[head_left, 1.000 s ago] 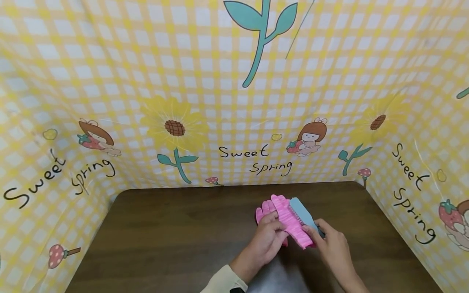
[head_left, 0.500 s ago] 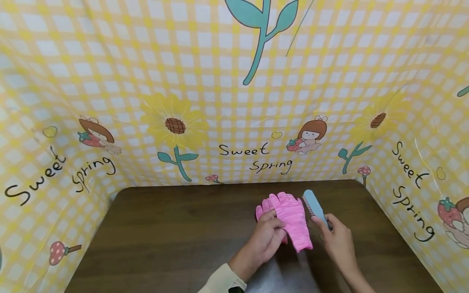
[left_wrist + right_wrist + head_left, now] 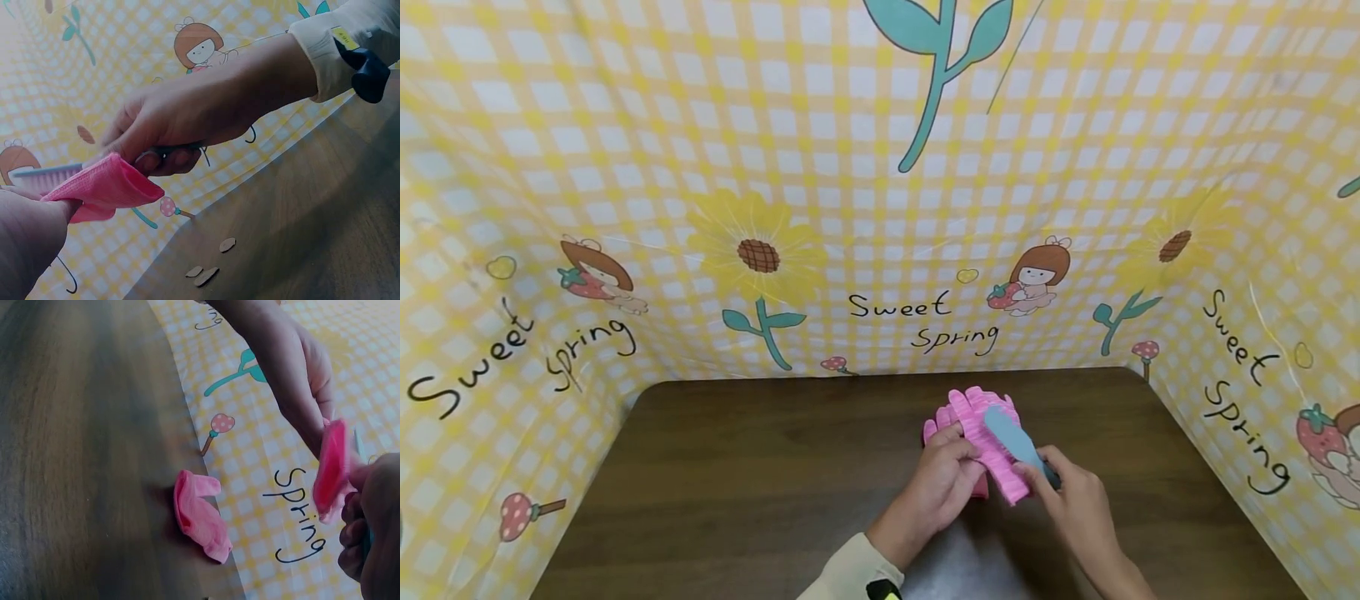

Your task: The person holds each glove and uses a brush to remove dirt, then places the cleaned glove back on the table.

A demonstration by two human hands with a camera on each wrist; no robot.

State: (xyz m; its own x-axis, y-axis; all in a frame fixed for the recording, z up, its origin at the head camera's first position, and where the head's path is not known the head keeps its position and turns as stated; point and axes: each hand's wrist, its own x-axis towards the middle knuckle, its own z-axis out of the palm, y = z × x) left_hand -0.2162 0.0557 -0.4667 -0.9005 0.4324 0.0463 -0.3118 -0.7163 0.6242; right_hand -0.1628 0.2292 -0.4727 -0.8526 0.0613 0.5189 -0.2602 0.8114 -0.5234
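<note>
Pink streaked knit first: holds the glove above the brown wooden desk, with its fingers pointing away and its open cuff facing back. Pinches the glove's left edge near the cuff in the grip of the left hand, clamped between thumb and fingers. At the glove's right, curls the right hand round the dark handle of a light blue brush, a grip likewise clamped. Slants the brush head across the glove, bristles turned toward the knit; cannot tell whether touching. On the desk below the glove, a second pink glove, partly hidden in the head view. Beyond the glove, a yellow-and-white checked cloth printed with sunflowers. Nearer than the glove, a cream sleeve.
</note>
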